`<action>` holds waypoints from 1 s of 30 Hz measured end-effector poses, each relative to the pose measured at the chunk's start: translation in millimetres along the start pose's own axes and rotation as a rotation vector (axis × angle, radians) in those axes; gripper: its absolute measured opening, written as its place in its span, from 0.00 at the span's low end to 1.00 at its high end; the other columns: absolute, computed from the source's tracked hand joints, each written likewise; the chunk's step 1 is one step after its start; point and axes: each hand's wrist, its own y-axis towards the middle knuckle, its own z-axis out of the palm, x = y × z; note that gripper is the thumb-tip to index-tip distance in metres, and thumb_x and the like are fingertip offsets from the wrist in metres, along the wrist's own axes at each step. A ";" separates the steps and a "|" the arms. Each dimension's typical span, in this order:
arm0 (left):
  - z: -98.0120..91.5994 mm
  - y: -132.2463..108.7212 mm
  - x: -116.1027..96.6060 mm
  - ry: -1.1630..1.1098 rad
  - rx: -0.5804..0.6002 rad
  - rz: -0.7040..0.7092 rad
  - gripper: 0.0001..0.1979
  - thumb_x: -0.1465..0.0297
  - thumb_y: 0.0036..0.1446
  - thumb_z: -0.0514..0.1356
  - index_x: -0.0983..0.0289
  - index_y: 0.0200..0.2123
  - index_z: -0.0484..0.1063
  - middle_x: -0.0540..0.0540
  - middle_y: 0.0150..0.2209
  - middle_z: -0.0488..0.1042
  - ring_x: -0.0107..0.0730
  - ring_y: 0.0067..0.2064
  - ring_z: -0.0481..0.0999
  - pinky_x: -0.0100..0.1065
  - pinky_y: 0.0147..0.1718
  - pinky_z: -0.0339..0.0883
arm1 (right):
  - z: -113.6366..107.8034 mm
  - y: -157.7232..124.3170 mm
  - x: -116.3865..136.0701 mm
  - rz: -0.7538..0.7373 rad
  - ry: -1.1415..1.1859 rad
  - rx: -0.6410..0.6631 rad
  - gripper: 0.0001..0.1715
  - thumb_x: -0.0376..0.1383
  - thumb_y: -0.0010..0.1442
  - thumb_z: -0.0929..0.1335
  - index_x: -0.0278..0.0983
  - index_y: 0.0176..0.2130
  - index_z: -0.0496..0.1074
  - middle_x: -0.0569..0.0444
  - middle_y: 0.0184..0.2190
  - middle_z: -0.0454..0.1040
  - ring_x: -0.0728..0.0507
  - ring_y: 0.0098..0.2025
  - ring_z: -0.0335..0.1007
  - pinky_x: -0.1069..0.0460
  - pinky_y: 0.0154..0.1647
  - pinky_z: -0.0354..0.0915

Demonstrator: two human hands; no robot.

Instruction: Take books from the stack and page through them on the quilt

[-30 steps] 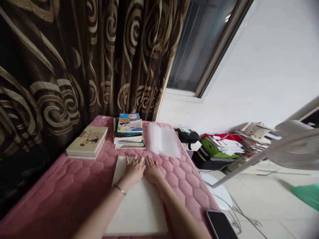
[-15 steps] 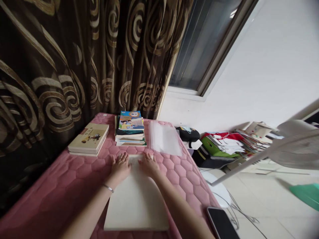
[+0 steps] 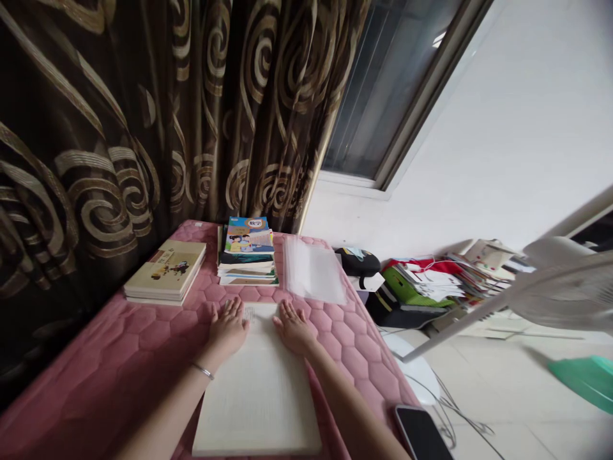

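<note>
A book with pale pages [image 3: 258, 396] lies on the pink quilted surface [image 3: 158, 345], its long side running away from me. My left hand [image 3: 228, 329] rests flat on the far left edge of the page, fingers spread, a silver bangle on the wrist. On the far right edge lies my right hand [image 3: 294, 327], also flat with its fingers apart. Some small print shows on the page between the hands. Neither hand grips anything.
Beyond are a stack of cream books [image 3: 167, 271], a pile of books with a blue cover [image 3: 249, 236] and clear plastic sheets [image 3: 313, 271]. A phone [image 3: 421, 434] lies at the right edge. A white fan [image 3: 565, 291] stands on the floor beyond.
My hands have moved slightly apart on the page, uncovering more of its far end. The whole view has shifted a little.
</note>
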 end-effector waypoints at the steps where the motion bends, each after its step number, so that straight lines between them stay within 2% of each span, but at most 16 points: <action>1: 1.5 1.4 -3.2 0.012 -0.020 -0.019 0.27 0.66 0.63 0.45 0.65 0.64 0.56 0.61 0.67 0.51 0.48 0.67 0.52 0.62 0.63 0.34 | 0.2 -0.4 -2.2 -0.002 -0.002 -0.001 0.39 0.48 0.69 0.47 0.26 0.68 0.42 0.43 0.69 0.36 0.42 0.71 0.28 0.39 0.68 0.33; 4: 4.1 6.7 -22.9 0.020 -0.058 -0.023 0.27 0.67 0.62 0.46 0.68 0.63 0.58 0.66 0.66 0.54 0.52 0.66 0.53 0.63 0.62 0.33 | 2.1 0.7 -0.6 0.005 -0.007 -0.008 0.40 0.49 0.68 0.47 0.25 0.68 0.41 0.42 0.69 0.36 0.41 0.71 0.28 0.38 0.68 0.33; 7: 4.8 10.3 -49.1 -0.042 0.002 0.166 0.26 0.69 0.63 0.44 0.63 0.64 0.57 0.62 0.66 0.56 0.47 0.67 0.53 0.63 0.63 0.36 | 3.3 1.7 3.4 0.014 -0.002 -0.014 0.40 0.48 0.68 0.48 0.24 0.67 0.42 0.42 0.69 0.36 0.41 0.71 0.29 0.38 0.68 0.34; 10: 5.4 8.7 -59.4 -0.072 0.025 0.222 0.26 0.70 0.63 0.44 0.61 0.64 0.56 0.59 0.66 0.56 0.44 0.67 0.52 0.62 0.63 0.36 | 2.4 0.2 3.6 0.015 0.009 -0.009 0.39 0.48 0.69 0.48 0.25 0.67 0.43 0.43 0.69 0.37 0.41 0.71 0.30 0.39 0.68 0.34; 12: 4.7 5.4 -50.8 -0.053 -0.008 0.170 0.26 0.69 0.63 0.43 0.62 0.64 0.57 0.60 0.65 0.56 0.45 0.67 0.53 0.62 0.63 0.35 | 1.1 -1.3 2.2 0.012 0.007 -0.013 0.38 0.47 0.69 0.48 0.25 0.67 0.43 0.43 0.69 0.37 0.41 0.71 0.31 0.39 0.68 0.34; 14: 2.3 2.2 -33.7 -0.025 -0.042 0.084 0.26 0.68 0.63 0.43 0.63 0.63 0.58 0.62 0.65 0.57 0.46 0.67 0.54 0.62 0.63 0.35 | -0.6 -1.7 2.0 0.008 0.004 -0.017 0.38 0.47 0.69 0.48 0.24 0.67 0.42 0.43 0.69 0.37 0.41 0.71 0.31 0.39 0.68 0.34; 18: -2.9 0.1 -4.8 -0.004 0.006 -0.008 0.26 0.69 0.62 0.44 0.63 0.64 0.57 0.61 0.66 0.53 0.48 0.67 0.53 0.64 0.62 0.37 | -2.7 2.7 16.1 0.093 -0.025 -0.005 0.40 0.48 0.68 0.51 0.23 0.67 0.41 0.40 0.69 0.37 0.38 0.70 0.32 0.37 0.68 0.33; 21: -1.7 2.1 -2.6 0.017 0.013 -0.021 0.27 0.70 0.61 0.45 0.64 0.64 0.57 0.62 0.67 0.53 0.49 0.67 0.53 0.63 0.62 0.36 | 0.4 8.2 41.5 0.113 -0.043 -0.021 0.41 0.49 0.67 0.52 0.23 0.67 0.43 0.36 0.68 0.38 0.35 0.70 0.33 0.32 0.66 0.32; 24: 1.9 3.2 -6.3 0.036 0.022 -0.049 0.27 0.70 0.62 0.44 0.62 0.64 0.57 0.60 0.67 0.51 0.47 0.68 0.51 0.61 0.63 0.35 | 7.2 11.9 62.2 -0.135 0.006 0.001 0.36 0.47 0.69 0.48 0.30 0.67 0.46 0.41 0.69 0.40 0.38 0.70 0.34 0.32 0.66 0.34; 26: 3.0 2.6 -7.0 0.037 0.023 -0.046 0.27 0.70 0.62 0.43 0.60 0.64 0.57 0.59 0.67 0.51 0.46 0.68 0.50 0.61 0.63 0.36 | 10.7 12.0 62.9 -0.207 0.039 0.001 0.34 0.46 0.69 0.47 0.33 0.67 0.46 0.44 0.69 0.41 0.41 0.70 0.34 0.33 0.66 0.36; 30: 0.0 1.1 -7.3 0.014 0.003 -0.029 0.27 0.69 0.62 0.44 0.64 0.64 0.56 0.61 0.67 0.51 0.47 0.67 0.51 0.62 0.62 0.38 | 9.0 7.2 33.4 0.001 0.017 -0.047 0.38 0.48 0.68 0.49 0.26 0.67 0.45 0.39 0.69 0.39 0.39 0.70 0.33 0.36 0.67 0.35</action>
